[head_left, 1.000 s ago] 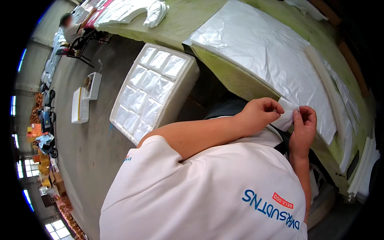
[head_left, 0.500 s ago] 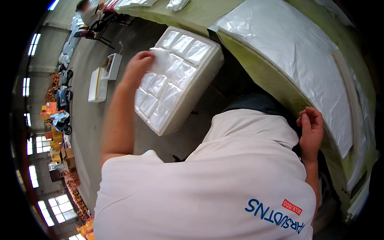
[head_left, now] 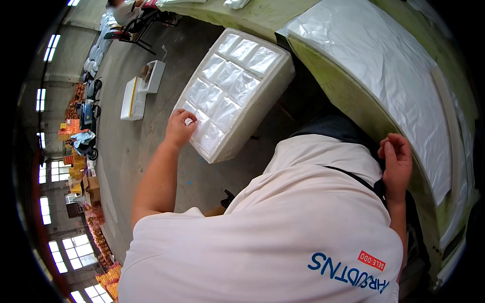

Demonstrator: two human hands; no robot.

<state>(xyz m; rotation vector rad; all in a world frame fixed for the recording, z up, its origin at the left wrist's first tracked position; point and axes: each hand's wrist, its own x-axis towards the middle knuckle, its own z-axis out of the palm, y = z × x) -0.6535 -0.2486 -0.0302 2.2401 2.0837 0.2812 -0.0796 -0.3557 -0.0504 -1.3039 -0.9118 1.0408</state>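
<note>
Against the view half a second back, the left hand (head_left: 180,129) has slid down the white foam tray (head_left: 262,101) from its far corner to the near left corner, while the right hand (head_left: 396,161) has hardly shifted beside the table edge.

At far left, on the concrete floor (head_left: 151,166), lie two small white foam boxes (head_left: 134,98), one of them open with something dark inside that is too small to tell. Next comes the left hand, its fingers pinched on one of the clear plastic pouches (head_left: 192,120) at the tray's near left corner. The tray stands on the floor just beside the table, and it is packed with rows of these flat, shiny pouches, side by side and filling it from end to end.

To the right, the green table (head_left: 343,96) carries a large sheet of clear plastic film (head_left: 399,86) spread over its top. The right hand is loosely curled at the table's near edge, fingertips drawn together; whether it grips anything cannot be told.
</note>
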